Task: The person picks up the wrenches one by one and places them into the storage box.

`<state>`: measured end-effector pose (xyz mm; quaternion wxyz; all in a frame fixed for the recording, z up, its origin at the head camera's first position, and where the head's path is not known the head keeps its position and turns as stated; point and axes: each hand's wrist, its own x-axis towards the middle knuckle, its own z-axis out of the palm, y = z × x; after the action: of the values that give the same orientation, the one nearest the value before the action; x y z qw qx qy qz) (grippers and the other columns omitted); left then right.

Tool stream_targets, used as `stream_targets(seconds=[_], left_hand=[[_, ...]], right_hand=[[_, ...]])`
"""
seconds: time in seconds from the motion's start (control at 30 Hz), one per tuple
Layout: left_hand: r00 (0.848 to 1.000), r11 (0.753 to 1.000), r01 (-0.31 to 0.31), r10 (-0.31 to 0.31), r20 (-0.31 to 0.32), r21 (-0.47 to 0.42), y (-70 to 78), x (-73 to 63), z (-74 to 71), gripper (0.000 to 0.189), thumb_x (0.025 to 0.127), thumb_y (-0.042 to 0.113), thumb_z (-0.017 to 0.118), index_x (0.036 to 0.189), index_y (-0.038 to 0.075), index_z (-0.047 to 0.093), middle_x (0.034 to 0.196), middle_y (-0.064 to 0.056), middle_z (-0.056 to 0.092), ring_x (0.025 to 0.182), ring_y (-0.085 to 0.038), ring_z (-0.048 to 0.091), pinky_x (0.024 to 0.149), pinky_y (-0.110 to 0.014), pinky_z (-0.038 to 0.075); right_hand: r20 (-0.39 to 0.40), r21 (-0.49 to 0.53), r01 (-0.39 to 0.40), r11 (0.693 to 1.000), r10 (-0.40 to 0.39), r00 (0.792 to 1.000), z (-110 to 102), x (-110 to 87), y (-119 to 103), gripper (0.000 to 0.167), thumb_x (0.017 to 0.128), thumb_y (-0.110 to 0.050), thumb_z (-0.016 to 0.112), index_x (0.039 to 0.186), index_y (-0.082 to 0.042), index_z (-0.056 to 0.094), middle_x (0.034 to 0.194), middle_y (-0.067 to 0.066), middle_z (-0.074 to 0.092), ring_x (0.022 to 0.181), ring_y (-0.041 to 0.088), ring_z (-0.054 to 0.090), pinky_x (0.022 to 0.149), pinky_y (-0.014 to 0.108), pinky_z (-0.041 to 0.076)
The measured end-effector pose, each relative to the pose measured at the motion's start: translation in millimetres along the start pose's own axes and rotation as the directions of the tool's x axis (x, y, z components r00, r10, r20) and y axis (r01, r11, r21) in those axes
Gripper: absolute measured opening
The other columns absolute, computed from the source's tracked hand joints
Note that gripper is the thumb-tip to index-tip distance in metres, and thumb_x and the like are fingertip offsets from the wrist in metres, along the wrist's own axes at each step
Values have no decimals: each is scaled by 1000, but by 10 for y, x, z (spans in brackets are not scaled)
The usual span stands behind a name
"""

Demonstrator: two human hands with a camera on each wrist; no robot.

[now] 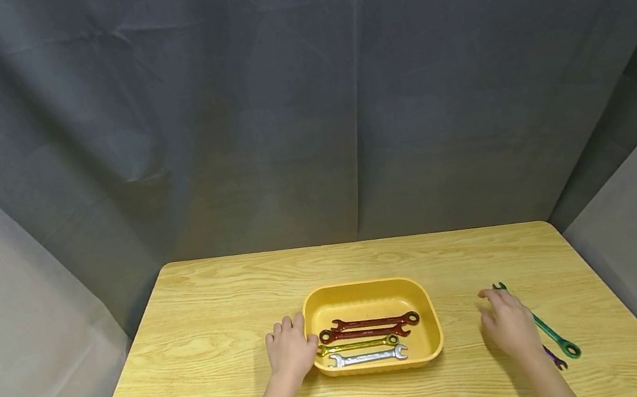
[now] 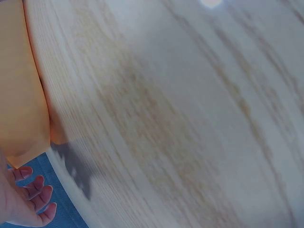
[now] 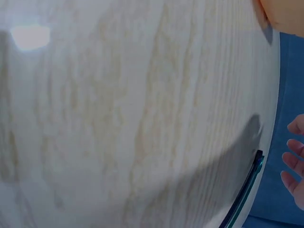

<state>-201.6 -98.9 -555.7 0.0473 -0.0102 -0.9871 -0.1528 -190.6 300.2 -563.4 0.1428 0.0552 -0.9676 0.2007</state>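
A yellow plastic tray (image 1: 347, 295) stands at mid-table. My left hand (image 1: 291, 350) holds its left rim, thumb over the edge and the other fingers outside. Inside lie two red wrenches (image 1: 371, 322), a yellow wrench (image 1: 356, 345) and a silver open-end wrench (image 1: 369, 357), roughly side by side. To the right, my right hand (image 1: 510, 324) hovers over a green ratchet wrench (image 1: 548, 329) and a purple wrench (image 1: 553, 356), its fingers loosely bent and holding nothing. The hand covers part of both wrenches in the head view. Dark and green wrench shafts (image 3: 244, 192) show in the right wrist view.
The wooden table (image 1: 214, 328) has a rounded far edge. Behind it hangs a dark grey curtain (image 1: 257, 131), with paler cloth (image 1: 12, 334) at the left and more at the right.
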Motion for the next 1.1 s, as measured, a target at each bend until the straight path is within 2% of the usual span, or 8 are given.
stream_targets(seconds=[0.13, 0.3, 0.83, 1.1], left_hand=[[1000, 1000, 2, -2, 4, 0, -1, 2, 6, 46, 84, 32, 56, 123, 11, 51, 103, -10, 55, 89, -25, 48, 79, -44, 37], [1000, 1000, 4, -4, 0, -2, 4, -1, 5, 45, 83, 32, 56, 123, 10, 52, 102, -10, 55, 88, -25, 48, 78, -44, 37], [1000, 1000, 4, -5, -9, -12, -5, 4, 25, 46, 83, 32, 56, 123, 11, 52, 102, -10, 55, 88, -25, 48, 78, -43, 37], [1000, 1000, 2, -2, -13, -10, -7, 6, 26, 46, 83, 31, 57, 123, 10, 52, 103, -10, 56, 88, -25, 48, 77, -42, 37]], right_hand=[[32, -5, -48, 999, 48, 998, -11, -29, 26, 36, 84, -5, 55, 119, 1, 50, 113, 28, 51, 100, 45, 49, 78, 60, 37], [57, -20, -94, 995, 95, 994, 1, -78, 86, 38, 84, -6, 55, 120, 1, 48, 118, 30, 47, 106, 48, 43, 79, 62, 35], [55, -55, -178, 982, 181, 982, 58, -194, 309, 39, 82, -6, 55, 119, 3, 49, 109, 33, 49, 96, 50, 48, 69, 59, 40], [69, -77, -197, 977, 202, 977, 53, -187, 366, 39, 82, -8, 52, 118, 6, 48, 111, 34, 48, 96, 50, 48, 67, 59, 41]])
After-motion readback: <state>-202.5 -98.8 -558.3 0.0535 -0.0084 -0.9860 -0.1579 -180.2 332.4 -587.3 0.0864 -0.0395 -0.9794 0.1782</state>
